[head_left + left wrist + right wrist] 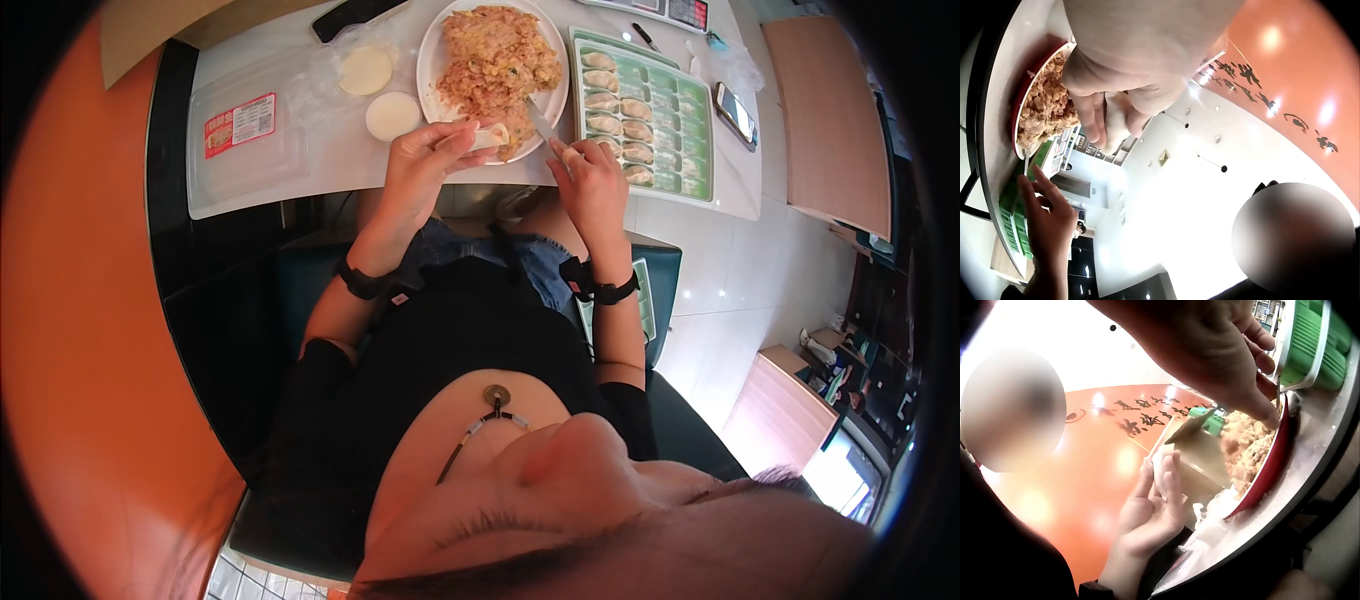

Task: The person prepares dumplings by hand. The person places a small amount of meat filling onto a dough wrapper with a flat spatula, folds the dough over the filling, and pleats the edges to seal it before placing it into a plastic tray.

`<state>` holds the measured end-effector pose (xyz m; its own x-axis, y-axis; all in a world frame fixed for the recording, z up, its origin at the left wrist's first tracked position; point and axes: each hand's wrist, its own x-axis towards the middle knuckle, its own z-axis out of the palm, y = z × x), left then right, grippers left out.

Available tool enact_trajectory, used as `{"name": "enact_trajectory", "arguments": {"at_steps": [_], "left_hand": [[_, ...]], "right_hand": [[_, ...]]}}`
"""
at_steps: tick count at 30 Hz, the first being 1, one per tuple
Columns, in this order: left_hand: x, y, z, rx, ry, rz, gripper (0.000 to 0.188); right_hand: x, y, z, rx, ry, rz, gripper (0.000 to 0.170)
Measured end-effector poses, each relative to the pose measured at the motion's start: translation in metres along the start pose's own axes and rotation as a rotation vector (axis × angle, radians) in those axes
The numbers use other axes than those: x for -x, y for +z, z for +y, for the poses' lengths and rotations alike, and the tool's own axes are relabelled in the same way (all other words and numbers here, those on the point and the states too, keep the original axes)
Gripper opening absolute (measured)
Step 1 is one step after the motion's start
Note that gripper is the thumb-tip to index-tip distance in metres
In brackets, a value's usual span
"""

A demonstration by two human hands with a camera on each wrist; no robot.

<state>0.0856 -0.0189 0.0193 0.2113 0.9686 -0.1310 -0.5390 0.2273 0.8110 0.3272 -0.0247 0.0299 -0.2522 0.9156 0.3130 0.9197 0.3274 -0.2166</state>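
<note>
The left hand point(425, 170) holds a folded white wrapper point(487, 138) between thumb and fingers, over the near rim of a plate; a bit of filling shows on it. In the left wrist view the wrapper point(1116, 122) hangs between the fingers. The right hand point(592, 185) pinches the handle end of a flat metal utensil point(540, 122), whose tip lies in the meat filling point(490, 60). That filling is heaped on the white plate point(428, 75). In the right wrist view the right hand point(1222, 362) is at the bowl-like red outer edge of the plate point(1272, 462).
Right of the plate is a green tray point(706, 150) with rows of dumplings point(603, 101). Left of it lie round wrappers point(392, 117), plastic film and a clear lid point(225, 180). A phone point(735, 112), a pen point(645, 37) and a scale point(688, 12) are farther right.
</note>
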Motion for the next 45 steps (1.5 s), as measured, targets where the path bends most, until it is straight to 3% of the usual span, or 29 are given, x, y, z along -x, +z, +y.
{"name": "enact_trajectory", "arguments": {"at_steps": [6, 10, 12, 15, 19, 21, 25, 32, 34, 38, 45], "left_hand": [[-0.004, -0.002, 0.001, 0.107, 0.018, 0.087, 0.034], [-0.005, -0.005, 0.002, 0.042, 0.015, 0.103, 0.033], [-0.005, -0.005, 0.003, 0.025, 0.014, 0.103, 0.033], [-0.006, -0.012, 0.005, 0.024, -0.013, 0.079, 0.034], [-0.008, -0.013, 0.006, 0.042, -0.001, 0.1, 0.034], [-0.008, -0.014, 0.006, 0.05, 0.011, 0.1, 0.035], [-0.007, -0.013, 0.006, 0.048, 0.017, 0.115, 0.035], [-0.009, -0.011, 0.005, 0.023, 0.054, 0.119, 0.035], [-0.01, -0.011, 0.004, 0.004, 0.061, 0.116, 0.035], [-0.011, -0.012, 0.0, -0.073, 0.109, 0.129, 0.033], [-0.008, -0.01, 0.006, -0.23, 0.136, 0.148, 0.031]], "right_hand": [[-0.01, 0.004, 0.0, 0.057, -0.059, 0.025, 0.029], [-0.012, 0.008, 0.004, 0.125, -0.053, -0.013, 0.026], [-0.013, 0.007, 0.005, 0.126, -0.101, 0.055, 0.015], [-0.015, 0.005, 0.007, 0.071, -0.057, 0.139, 0.014], [-0.017, 0.001, -0.001, 0.108, -0.057, 0.04, 0.02], [-0.014, 0.012, 0.002, 0.166, -0.109, 0.06, 0.012], [-0.011, 0.006, 0.001, 0.123, -0.118, 0.14, 0.012], [-0.012, -0.04, -0.004, -0.162, 0.07, 0.198, 0.006], [-0.017, -0.053, -0.006, -0.471, 0.25, 0.174, 0.011], [-0.021, -0.061, -0.009, -0.664, 0.17, 0.091, 0.014], [-0.026, -0.058, -0.013, -0.685, 0.117, 0.001, 0.014]]}}
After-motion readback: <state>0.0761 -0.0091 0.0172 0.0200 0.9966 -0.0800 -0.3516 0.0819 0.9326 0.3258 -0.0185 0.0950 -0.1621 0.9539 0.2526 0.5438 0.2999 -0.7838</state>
